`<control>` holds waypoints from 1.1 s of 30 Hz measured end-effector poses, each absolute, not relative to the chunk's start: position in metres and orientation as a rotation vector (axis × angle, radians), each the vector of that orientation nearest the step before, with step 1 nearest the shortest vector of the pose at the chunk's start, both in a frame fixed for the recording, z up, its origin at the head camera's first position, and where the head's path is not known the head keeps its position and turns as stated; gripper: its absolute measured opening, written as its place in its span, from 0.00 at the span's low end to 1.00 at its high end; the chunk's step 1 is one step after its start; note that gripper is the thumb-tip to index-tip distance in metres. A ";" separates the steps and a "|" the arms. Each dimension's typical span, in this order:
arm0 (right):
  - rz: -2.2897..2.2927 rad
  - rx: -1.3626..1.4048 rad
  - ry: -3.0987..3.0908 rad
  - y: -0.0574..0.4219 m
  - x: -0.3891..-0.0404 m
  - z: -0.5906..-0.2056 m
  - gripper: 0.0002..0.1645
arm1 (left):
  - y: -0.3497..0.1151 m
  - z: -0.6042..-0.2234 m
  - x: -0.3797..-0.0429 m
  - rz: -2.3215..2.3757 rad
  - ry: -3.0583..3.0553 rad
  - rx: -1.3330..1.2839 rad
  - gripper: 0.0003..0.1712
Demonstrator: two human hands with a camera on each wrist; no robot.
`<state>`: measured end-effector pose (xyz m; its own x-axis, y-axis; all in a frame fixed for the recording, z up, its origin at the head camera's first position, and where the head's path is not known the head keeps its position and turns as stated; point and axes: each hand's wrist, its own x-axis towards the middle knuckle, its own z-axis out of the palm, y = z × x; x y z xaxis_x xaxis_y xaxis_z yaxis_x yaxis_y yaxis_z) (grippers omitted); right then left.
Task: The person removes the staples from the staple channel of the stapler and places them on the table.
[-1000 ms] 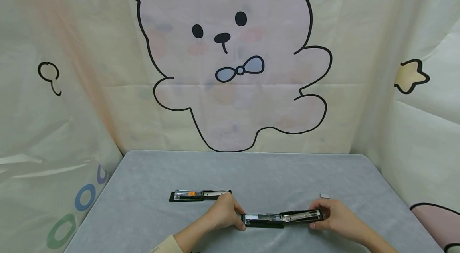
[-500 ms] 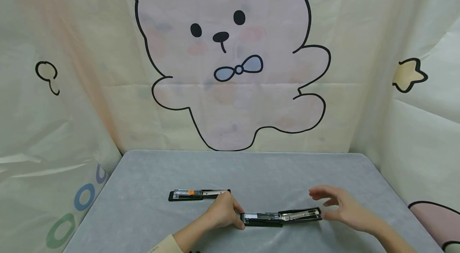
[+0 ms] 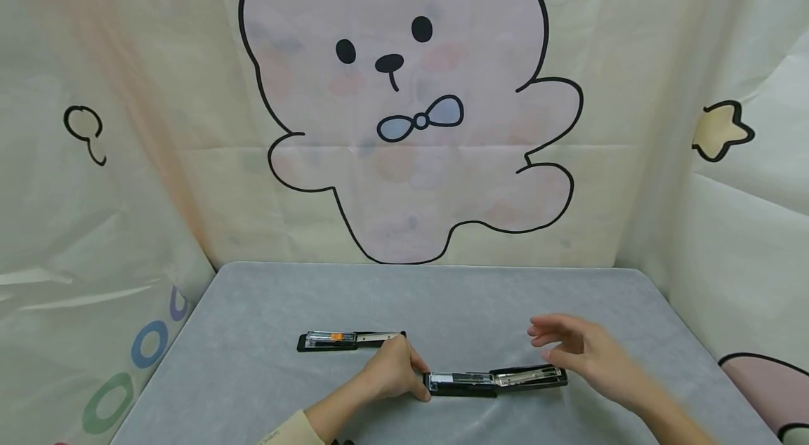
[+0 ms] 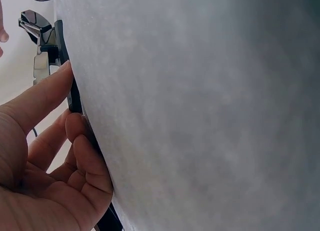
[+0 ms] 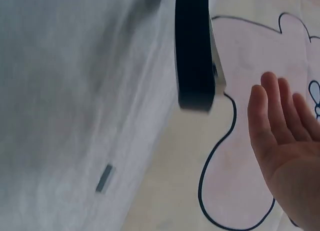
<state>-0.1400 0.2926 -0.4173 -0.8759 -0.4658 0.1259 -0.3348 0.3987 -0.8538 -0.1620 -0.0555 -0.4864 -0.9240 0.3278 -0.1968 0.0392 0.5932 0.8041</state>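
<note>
An opened black stapler (image 3: 464, 384) stretches across the front of the table, its right arm tilted up and the metal and clear inner parts showing. My left hand (image 3: 395, 369) pinches its left end between thumb and fingers; the left wrist view shows the thumb and fingertips on the black base (image 4: 74, 93). My right hand (image 3: 588, 359) hovers above and beside the stapler's right end, fingers loosely bent and holding nothing. In the right wrist view, a gap separates that hand from the dark stapler end (image 5: 194, 56).
A second opened black stapler (image 3: 335, 340) with an orange part lies behind my left hand. A small grey strip, possibly staples (image 5: 104, 178), lies on the grey table cloth (image 3: 480, 311). Printed curtains (image 3: 404, 171) enclose the back and sides.
My right hand has let go of the stapler's right end, lifted, and then shifted slightly left above it. My left hand keeps its hold and the stapler stays in place.
</note>
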 end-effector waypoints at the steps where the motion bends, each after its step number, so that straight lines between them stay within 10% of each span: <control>1: -1.521 -0.677 2.489 0.289 -0.140 -0.419 0.25 | -0.056 -0.486 -0.162 1.252 2.496 0.296 0.17; 33: -1.689 -0.283 1.693 0.213 -0.135 -0.491 0.37 | -0.054 -0.486 -0.161 1.278 2.487 0.284 0.17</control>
<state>-0.1348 0.2135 -0.4912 -0.7189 -0.6134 -0.3270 0.3256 0.1184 -0.9381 -0.1606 -0.0545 -0.4861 -0.9260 0.3218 -0.1976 0.0266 0.5776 0.8159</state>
